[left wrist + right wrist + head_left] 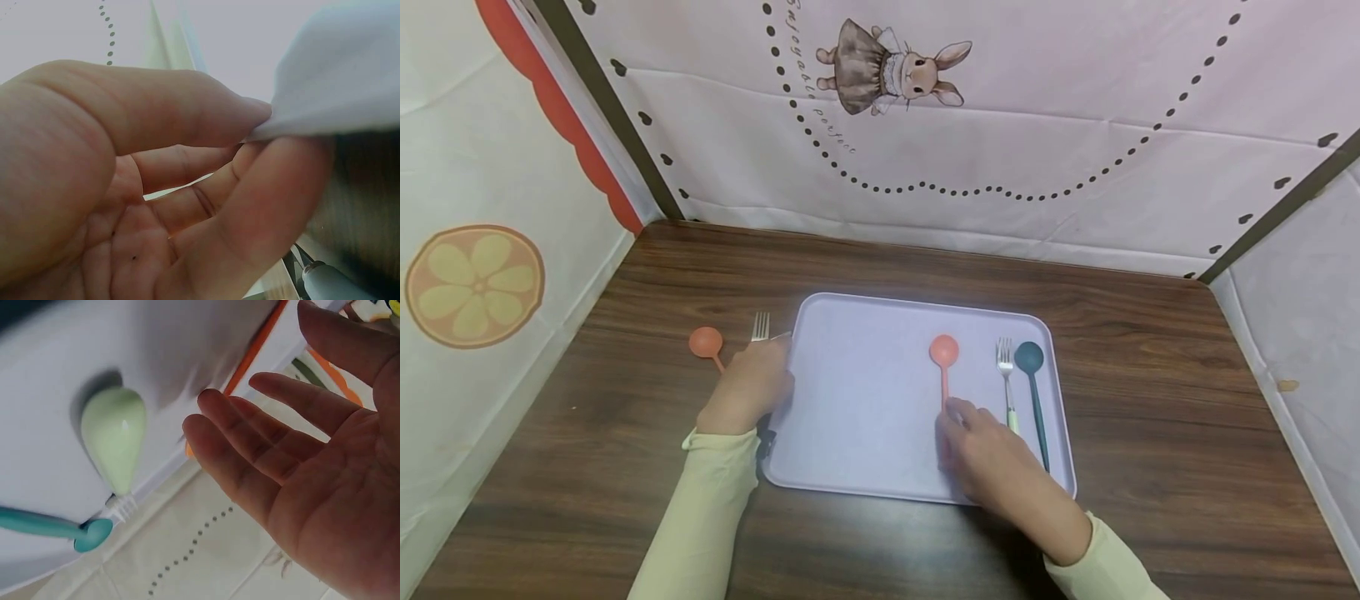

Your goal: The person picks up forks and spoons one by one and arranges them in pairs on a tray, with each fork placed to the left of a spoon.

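A lavender tray (pixel 857 400) lies on the wooden table, and my left hand (pixel 752 383) pinches its left rim between thumb and fingers, as the left wrist view shows. On the tray is a coral spoon (pixel 944 350), bowl pointing away from me. My right hand (pixel 992 458) is over the spoon's handle end; in the right wrist view its fingers (pixel 234 469) are spread and loosely extended, holding nothing. To the right on the tray lie a fork (pixel 1004 358) with a pale green handle and a dark teal spoon (pixel 1030 358), side by side.
Left of the tray, a second fork (pixel 761 326) and an orange-red spoon (pixel 705 342) lie on the table (pixel 625 433), partly hidden by the left hand. Printed cloth walls (pixel 1037 142) enclose the table at the back and sides.
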